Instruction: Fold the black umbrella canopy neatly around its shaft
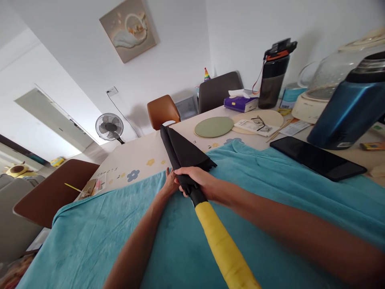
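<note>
A folded umbrella [188, 150] with black fabric and a long yellow handle [224, 245] points away from me over a turquoise cloth [99, 233]. My right hand [200, 180] is wrapped around the lower end of the black fabric, just above the handle. Some loose fabric flares out to the right of the shaft. My left hand [171, 182] lies against the left side of the umbrella near my right fingers. Its visible fingers are stretched and apart, and the rest of it is partly hidden behind the umbrella.
On the right of the table [132, 158] lie a black phone [317, 157], glasses [261, 123], a green placemat [213, 127] and a purple tissue pack [240, 103]. A blue bottle [345, 108] and a dark bottle [273, 76] stand there. Chairs [163, 110] and a fan [109, 126] are beyond.
</note>
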The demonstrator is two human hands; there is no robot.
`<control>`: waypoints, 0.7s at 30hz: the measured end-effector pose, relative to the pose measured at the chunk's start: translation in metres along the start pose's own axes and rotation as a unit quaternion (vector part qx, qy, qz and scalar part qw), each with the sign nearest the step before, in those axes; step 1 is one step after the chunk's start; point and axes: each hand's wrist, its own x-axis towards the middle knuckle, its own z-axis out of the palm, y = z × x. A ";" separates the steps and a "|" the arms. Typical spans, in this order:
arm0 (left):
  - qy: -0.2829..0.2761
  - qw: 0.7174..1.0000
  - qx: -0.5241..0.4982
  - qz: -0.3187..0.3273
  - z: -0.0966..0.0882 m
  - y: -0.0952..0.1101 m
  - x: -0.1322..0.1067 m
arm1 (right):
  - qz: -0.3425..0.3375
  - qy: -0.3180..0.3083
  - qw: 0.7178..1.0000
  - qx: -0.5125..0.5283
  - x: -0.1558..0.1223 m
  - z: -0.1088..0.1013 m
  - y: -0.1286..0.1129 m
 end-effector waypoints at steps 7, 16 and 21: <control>0.117 0.985 -0.118 -0.034 -0.013 0.021 0.001 | -0.017 0.033 0.998 -0.045 -0.007 -0.001 -0.016; -0.004 0.850 -0.483 -0.209 -0.013 0.033 -0.006 | 0.037 0.036 0.998 -0.042 0.002 0.012 0.041; 0.007 0.908 -0.376 -0.183 -0.015 0.021 -0.014 | 0.075 -0.023 0.996 0.035 0.003 0.014 0.055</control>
